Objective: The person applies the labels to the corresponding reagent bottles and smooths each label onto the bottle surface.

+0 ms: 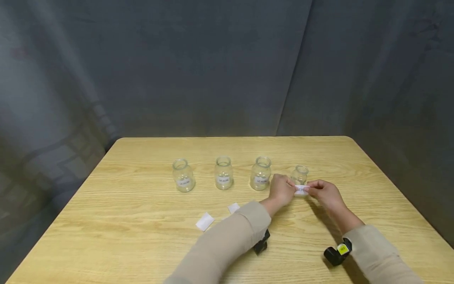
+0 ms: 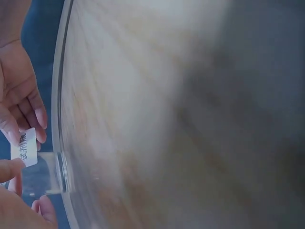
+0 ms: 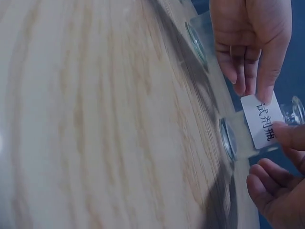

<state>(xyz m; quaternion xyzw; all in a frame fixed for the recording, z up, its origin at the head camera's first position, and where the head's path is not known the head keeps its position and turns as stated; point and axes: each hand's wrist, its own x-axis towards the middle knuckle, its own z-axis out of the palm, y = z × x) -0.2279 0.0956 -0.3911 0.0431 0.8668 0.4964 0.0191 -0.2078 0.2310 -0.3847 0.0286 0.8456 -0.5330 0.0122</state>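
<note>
A white label (image 3: 257,126) with handwritten characters is stretched between both hands, in front of a small glass jar (image 1: 300,174). At the label's left end my left hand (image 1: 282,189) pinches it with thumb and finger. My right hand (image 1: 327,196) pinches the other end the same way. The jar stands upright on the table, its lower front hidden by the label and fingers. Whether the label touches the glass I cannot tell. In the left wrist view, the same label (image 2: 29,149) shows between the two hands.
Left of the hands stand a labelled jar (image 1: 260,173), another (image 1: 224,173) and a third (image 1: 183,176), roughly in a row. A white paper piece (image 1: 205,221) and a smaller one (image 1: 233,208) lie on the wooden table (image 1: 124,236) near my left sleeve.
</note>
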